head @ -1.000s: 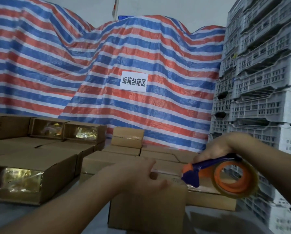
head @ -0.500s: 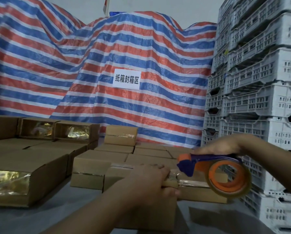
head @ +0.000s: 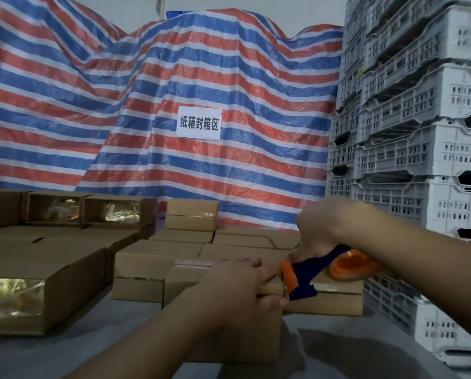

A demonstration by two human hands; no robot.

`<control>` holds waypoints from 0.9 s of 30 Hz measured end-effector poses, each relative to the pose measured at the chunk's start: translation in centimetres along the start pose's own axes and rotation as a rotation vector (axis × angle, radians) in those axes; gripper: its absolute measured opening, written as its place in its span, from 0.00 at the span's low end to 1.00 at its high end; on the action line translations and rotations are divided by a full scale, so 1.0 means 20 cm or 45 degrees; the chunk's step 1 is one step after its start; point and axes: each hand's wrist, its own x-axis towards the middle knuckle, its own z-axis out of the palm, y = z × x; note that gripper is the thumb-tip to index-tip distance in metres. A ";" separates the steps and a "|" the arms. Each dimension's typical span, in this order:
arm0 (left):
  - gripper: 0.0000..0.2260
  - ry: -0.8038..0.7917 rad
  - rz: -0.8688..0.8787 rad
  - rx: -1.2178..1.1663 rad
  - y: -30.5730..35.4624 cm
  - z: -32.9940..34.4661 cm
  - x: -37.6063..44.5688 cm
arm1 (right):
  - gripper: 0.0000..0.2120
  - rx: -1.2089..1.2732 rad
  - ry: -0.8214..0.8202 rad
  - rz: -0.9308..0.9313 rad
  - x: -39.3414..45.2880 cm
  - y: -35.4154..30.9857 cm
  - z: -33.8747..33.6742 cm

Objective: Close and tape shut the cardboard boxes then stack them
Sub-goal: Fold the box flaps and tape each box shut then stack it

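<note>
Down at six o'clock, right in front of the person, sits the cardboard box (head: 230, 343) being sealed, standing on the grey surface (head: 119, 346). The left hand (head: 238, 289) lies over its top, fingers curled over the far edge and thumb tucked at the near right corner, pressing the flaps closed. At about four o'clock the right hand (head: 320, 228) grips the blue handle of the tape dispenser (head: 310, 274), fingers wrapped round it, its orange-tipped blade end touching the box's right corner just beside the left thumb. I'd judge the taping step is in hand, with the tape being laid or cut at that corner; next would come pressing the strip flat, then lifting the box onto the stack, which needs the dispenser set aside or held clear. Sealed boxes (head: 185, 218) lie at twelve o'clock, and boxes with shiny gold ends (head: 13, 296) at nine. On the striped tarpaulin (head: 92, 119) behind, a white paper sign (head: 198, 123) reads 纸箱封箱区. White plastic crates (head: 420, 132) tower at two o'clock; I can read no writing on them
</note>
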 end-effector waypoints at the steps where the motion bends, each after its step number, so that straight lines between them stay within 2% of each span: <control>1: 0.28 0.000 -0.003 -0.005 0.00 0.00 0.00 | 0.28 -0.067 0.036 -0.004 -0.01 -0.02 -0.01; 7: 0.28 -0.012 -0.030 0.013 0.02 -0.01 0.00 | 0.24 -0.375 0.133 -0.033 -0.09 -0.11 -0.04; 9: 0.29 -0.006 -0.037 0.020 0.01 0.00 -0.01 | 0.19 -0.556 0.112 -0.096 -0.10 -0.14 0.01; 11: 0.30 -0.002 -0.042 0.025 0.01 0.00 -0.01 | 0.16 -0.606 0.073 -0.116 -0.09 -0.15 0.12; 13: 0.30 0.005 -0.049 0.018 0.00 0.00 -0.01 | 0.18 -0.439 0.162 -0.069 -0.09 -0.12 0.23; 17: 0.30 0.006 -0.059 0.017 0.00 0.02 0.01 | 0.29 -0.026 0.373 0.161 -0.14 -0.05 0.47; 23: 0.30 0.023 -0.035 0.012 -0.01 0.02 0.00 | 0.31 0.383 0.307 0.315 -0.18 -0.12 0.80; 27: 0.30 0.005 -0.027 0.009 0.01 0.00 -0.02 | 0.33 0.406 0.271 0.333 -0.20 -0.13 0.82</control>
